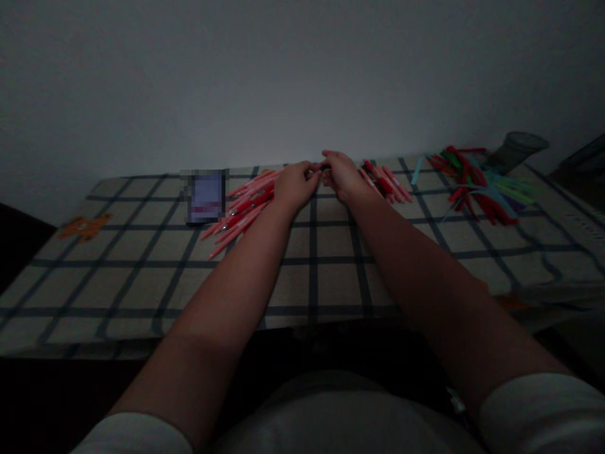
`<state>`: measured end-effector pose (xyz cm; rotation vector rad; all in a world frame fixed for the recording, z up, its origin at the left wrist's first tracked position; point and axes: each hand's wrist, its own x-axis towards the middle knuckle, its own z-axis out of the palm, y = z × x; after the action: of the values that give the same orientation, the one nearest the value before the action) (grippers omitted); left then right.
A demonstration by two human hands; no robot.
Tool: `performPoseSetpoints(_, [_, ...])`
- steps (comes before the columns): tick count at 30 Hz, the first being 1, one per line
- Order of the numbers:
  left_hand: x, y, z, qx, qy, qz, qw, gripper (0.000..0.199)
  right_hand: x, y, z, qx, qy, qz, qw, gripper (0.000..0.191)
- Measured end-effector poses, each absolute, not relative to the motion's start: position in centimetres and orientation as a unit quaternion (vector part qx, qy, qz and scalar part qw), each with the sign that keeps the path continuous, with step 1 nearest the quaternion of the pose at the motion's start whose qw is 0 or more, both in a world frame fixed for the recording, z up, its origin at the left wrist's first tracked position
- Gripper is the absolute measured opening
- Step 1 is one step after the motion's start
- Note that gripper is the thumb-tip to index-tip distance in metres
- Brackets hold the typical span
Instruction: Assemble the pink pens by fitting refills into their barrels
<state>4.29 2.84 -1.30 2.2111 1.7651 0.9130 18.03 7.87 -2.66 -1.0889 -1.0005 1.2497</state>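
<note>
My left hand (297, 184) and my right hand (343, 176) meet at the far middle of the table. Between their fingertips is a small pink and dark piece, perhaps a pen, mostly hidden by the fingers. Both hands are closed on it. Left of my left hand lies a spread pile of pink and red pens (246, 208), partly under the forearm. A smaller group of pink and red pens (385, 183) lies just right of my right hand.
A checked cloth covers the table (288, 287). A dark device with a blurred screen (207, 197) lies left. Red, green and blue strips (477, 189) lie right, beside a glass (517, 151). A wall stands behind. An orange figure (85, 227) is far left.
</note>
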Motion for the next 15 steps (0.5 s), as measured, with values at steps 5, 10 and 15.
performPoseSetpoints(5, [4.57, 2.5, -1.07, 0.75, 0.591, 0.287, 0.079, 0.038, 17.83, 7.87, -2.65, -0.469, -0.424, 0.527, 0.568, 0.028])
performPoseSetpoints(10, [4.67, 2.46, -1.09, 0.752, 0.592, 0.278, 0.081, 0.038, 17.76, 7.94, -2.73, -0.469, -0.43, 0.524, 0.566, 0.025])
performPoseSetpoints(15, [4.7, 2.35, -1.03, 0.753, 0.594, 0.273, 0.077, 0.038, 17.83, 7.92, -2.72, -0.47, -0.43, 0.526, 0.564, 0.025])
